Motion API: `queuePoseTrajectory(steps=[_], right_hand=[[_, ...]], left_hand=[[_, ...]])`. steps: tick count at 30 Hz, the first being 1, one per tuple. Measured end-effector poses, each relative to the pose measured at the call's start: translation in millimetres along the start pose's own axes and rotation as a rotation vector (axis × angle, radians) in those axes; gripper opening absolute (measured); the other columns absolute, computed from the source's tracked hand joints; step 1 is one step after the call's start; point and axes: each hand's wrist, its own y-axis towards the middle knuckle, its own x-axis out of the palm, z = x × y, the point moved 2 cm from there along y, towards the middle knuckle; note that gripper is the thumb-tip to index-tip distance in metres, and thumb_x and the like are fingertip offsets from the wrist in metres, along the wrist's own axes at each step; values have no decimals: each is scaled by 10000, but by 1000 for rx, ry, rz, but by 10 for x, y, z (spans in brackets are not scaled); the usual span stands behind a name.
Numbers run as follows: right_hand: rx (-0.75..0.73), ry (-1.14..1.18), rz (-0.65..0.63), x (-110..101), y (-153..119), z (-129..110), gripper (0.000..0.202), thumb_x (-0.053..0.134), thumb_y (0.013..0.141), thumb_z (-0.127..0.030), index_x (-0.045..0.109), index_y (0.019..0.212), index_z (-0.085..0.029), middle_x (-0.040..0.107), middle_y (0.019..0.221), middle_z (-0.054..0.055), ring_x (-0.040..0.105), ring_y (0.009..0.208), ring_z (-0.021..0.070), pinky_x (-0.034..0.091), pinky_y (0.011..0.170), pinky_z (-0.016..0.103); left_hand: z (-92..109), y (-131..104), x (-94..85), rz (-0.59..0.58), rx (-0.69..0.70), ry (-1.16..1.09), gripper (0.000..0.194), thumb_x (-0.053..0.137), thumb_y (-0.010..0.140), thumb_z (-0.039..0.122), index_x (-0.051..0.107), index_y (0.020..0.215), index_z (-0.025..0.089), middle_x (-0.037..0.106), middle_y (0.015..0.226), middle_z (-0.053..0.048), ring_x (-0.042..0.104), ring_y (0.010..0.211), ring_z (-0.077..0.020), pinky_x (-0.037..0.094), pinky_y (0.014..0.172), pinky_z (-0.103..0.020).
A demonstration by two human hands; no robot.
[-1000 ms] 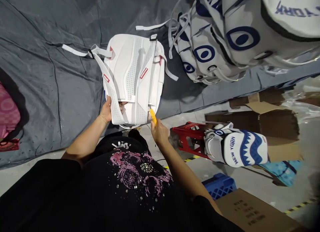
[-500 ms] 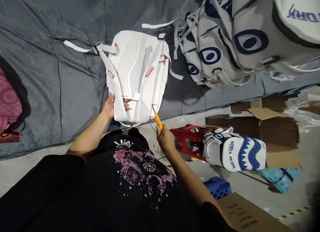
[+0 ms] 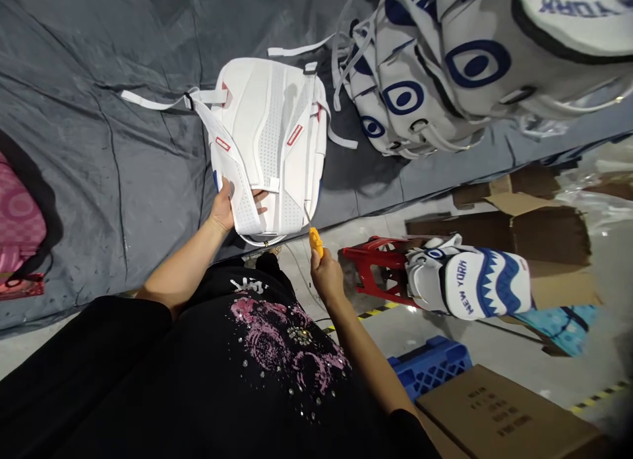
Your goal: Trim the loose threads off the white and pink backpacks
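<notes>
A white backpack [image 3: 270, 136] lies with its straps up on the grey-covered table [image 3: 153, 195], its top handle toward me. My left hand [image 3: 225, 207] grips the near left shoulder strap, the thumb outside and fingertips showing in the gap between the straps. In my right hand [image 3: 324, 271] is a tool with an orange handle [image 3: 316, 241] and a thin metal shaft. The shaft's tip meets the backpack's near right edge beside the right strap; the exact contact point is too small to make out.
Several white and blue bags [image 3: 420, 83] stand at the upper right. A pink bag [image 3: 20, 215] is at the far left. Right of me are a red stool [image 3: 378, 268] with a white bag [image 3: 487, 284], a blue crate [image 3: 435, 367] and cardboard boxes [image 3: 504, 406].
My left hand has shifted slightly along the strap, and the strap has moved a little to the right. The tool is still at the backpack's edge. The whole view has shifted slightly.
</notes>
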Motion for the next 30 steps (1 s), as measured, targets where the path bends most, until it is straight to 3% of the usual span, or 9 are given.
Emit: queuePoseTrajectory(steps=[6, 10, 16, 20, 27, 30], right_hand=[[38, 21, 5, 84, -112, -8, 383, 305, 1060, -358, 576, 1167, -108, 710, 910, 160, 651, 795, 245, 266, 620, 291], [-35, 15, -34, 37, 72, -39, 384, 334, 1057, -393, 571, 1217, -137, 716, 949, 136, 660, 852, 243, 282, 637, 279], [-88, 43, 1, -109, 324, -77, 385, 359, 1050, -438, 571, 1226, -168, 723, 1008, 122, 661, 915, 240, 295, 652, 276], [-87, 59, 8, -53, 57, 39, 358, 382, 1044, -430, 595, 1182, -178, 726, 964, 108, 656, 858, 228, 284, 638, 270], [-14, 58, -25, 149, -589, 270, 354, 326, 1052, -344, 613, 1102, -141, 712, 844, 97, 636, 734, 210, 264, 616, 274], [23, 19, -46, 263, -745, 251, 349, 327, 1049, -343, 605, 1121, -144, 716, 836, 101, 642, 721, 216, 259, 608, 280]], left_hand=[[74, -157, 55, 45, -6, 39, 534, 395, 977, 580, 639, 1217, 169, 708, 1167, -146, 611, 1225, -312, 537, 988, -517], [134, -228, 113, 65, 17, 76, 494, 406, 987, 532, 632, 1253, 183, 702, 1211, -133, 632, 1199, -317, 522, 1010, -521], [144, -122, 153, 118, 69, 123, 469, 463, 975, 498, 631, 1246, 154, 739, 1119, -140, 662, 1165, -294, 514, 1054, -490], [123, -125, 145, 176, 91, 222, 357, 577, 944, 369, 666, 1175, 111, 745, 1121, -137, 660, 1180, -269, 482, 1109, -401], [181, -132, 67, 72, 81, 177, 458, 459, 987, 496, 657, 1185, 133, 752, 1076, -133, 672, 1156, -263, 472, 1109, -427], [174, -92, 89, 101, 35, 215, 476, 440, 987, 509, 648, 1169, 121, 747, 1044, -147, 683, 1116, -265, 497, 1072, -425]])
